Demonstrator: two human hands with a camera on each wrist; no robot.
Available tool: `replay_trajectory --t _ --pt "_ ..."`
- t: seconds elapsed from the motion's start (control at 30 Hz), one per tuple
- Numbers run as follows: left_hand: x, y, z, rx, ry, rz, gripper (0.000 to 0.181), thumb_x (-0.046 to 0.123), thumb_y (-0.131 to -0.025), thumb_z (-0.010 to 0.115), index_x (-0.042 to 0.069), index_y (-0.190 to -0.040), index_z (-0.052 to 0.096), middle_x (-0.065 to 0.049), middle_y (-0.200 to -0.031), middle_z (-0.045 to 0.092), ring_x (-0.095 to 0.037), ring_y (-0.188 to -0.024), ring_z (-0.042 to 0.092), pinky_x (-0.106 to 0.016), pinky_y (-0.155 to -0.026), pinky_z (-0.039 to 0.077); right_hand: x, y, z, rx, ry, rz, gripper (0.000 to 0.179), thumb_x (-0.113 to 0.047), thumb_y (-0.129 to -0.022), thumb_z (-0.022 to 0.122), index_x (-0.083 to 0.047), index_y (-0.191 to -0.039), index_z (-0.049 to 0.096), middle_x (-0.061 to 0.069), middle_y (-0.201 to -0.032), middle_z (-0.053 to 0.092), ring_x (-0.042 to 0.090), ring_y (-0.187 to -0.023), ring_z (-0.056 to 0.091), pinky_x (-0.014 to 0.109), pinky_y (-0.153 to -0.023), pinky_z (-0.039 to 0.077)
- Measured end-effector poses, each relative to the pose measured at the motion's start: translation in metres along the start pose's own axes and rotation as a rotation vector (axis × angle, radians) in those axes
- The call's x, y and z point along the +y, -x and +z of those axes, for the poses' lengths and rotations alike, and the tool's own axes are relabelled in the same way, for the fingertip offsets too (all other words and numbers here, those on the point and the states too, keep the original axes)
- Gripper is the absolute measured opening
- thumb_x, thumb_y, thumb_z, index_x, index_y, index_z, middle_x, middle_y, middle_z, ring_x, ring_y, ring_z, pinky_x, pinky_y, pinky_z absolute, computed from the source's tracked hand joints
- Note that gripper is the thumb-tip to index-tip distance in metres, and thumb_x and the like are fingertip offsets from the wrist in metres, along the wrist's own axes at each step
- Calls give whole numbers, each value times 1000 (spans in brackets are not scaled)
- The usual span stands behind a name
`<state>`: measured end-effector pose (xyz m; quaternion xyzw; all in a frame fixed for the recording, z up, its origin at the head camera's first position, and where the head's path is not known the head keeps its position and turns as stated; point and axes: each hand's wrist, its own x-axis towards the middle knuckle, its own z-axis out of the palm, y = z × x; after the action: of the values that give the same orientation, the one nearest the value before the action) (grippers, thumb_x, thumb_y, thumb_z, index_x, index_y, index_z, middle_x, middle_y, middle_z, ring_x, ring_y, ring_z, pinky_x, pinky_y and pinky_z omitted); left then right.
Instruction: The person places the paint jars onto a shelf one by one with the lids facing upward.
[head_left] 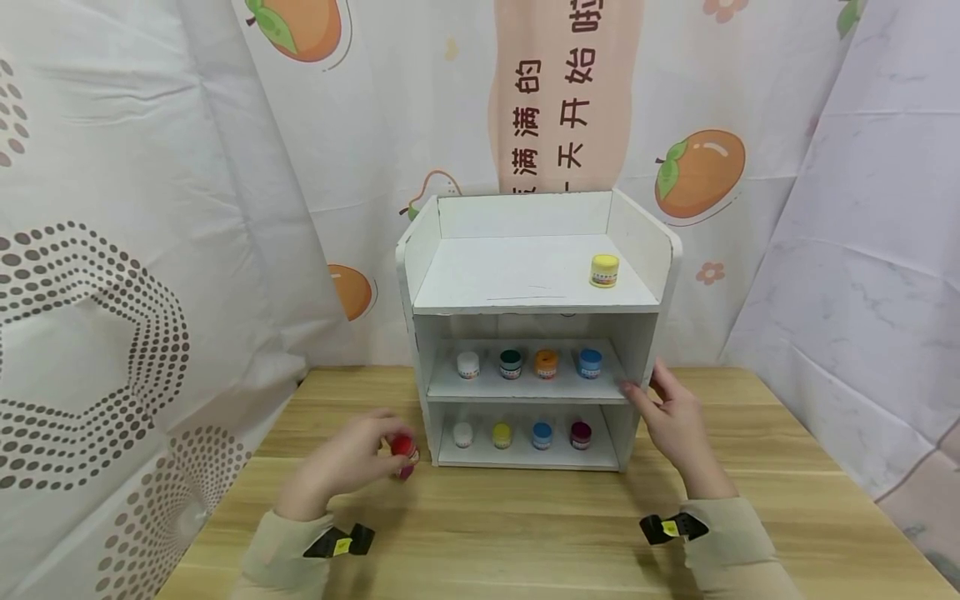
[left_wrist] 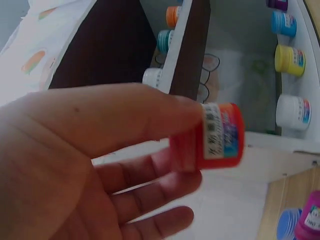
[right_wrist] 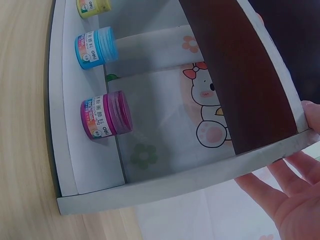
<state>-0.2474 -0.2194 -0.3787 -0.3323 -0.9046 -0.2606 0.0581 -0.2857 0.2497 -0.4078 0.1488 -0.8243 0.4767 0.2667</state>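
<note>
My left hand [head_left: 345,457] pinches a small red paint jar [left_wrist: 220,135] between thumb and fingers, just left of the white shelf unit [head_left: 536,310]. A magenta jar [left_wrist: 311,217] and a blue-lidded jar [left_wrist: 288,224] stand on the table close to it. My right hand [head_left: 677,421] grips the unit's right side panel, thumb at the front edge near the middle shelf and fingers along the outer side. The middle shelf holds white [head_left: 468,365], dark green [head_left: 511,364], orange [head_left: 546,364] and blue [head_left: 590,363] jars.
On the bottom shelf sit white [head_left: 462,434], yellow [head_left: 502,435], blue [head_left: 542,435] and dark magenta [head_left: 581,434] jars. A yellow jar [head_left: 603,271] stands at the right of the top. The wooden table [head_left: 517,533] lies before a patterned curtain [head_left: 375,108].
</note>
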Motion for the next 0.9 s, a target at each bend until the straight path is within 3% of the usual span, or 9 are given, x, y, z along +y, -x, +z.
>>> replay_trajectory --t 0.33,0.53,0.6,0.9 --pt "17 -12 1 77 61 85 26 15 -89 79 16 -114 74 10 -103 60 -9 -84 59 -28 -72 56 -8 0 -1 -4 -7 5 61 -14 -100 68 -19 -156 44 14 -150 50 40 -133 50 13 -83 49" --pt "30 -20 -1 98 118 72 28 12 -90 77 19 -116 72 12 -109 59 -9 -88 60 -27 -70 56 -13 1 -1 0 -11 -2 60 -12 -100 68 -16 -155 45 17 -149 51 41 -132 50 13 -83 49" --pt "33 -24 -2 108 137 74 29 11 -90 77 20 -117 72 12 -111 59 -10 -91 59 -28 -68 57 -3 0 0 6 -15 -1 61 -15 -99 69 -22 -155 45 13 -149 51 38 -132 51 12 -83 49" --pt "55 -45 -11 167 156 196 30 10 -89 79 14 -118 73 10 -113 59 -11 -83 58 -25 -63 55 -4 1 0 0 -22 -1 62 -16 -100 68 -23 -156 44 14 -150 50 40 -133 50 13 -84 49"
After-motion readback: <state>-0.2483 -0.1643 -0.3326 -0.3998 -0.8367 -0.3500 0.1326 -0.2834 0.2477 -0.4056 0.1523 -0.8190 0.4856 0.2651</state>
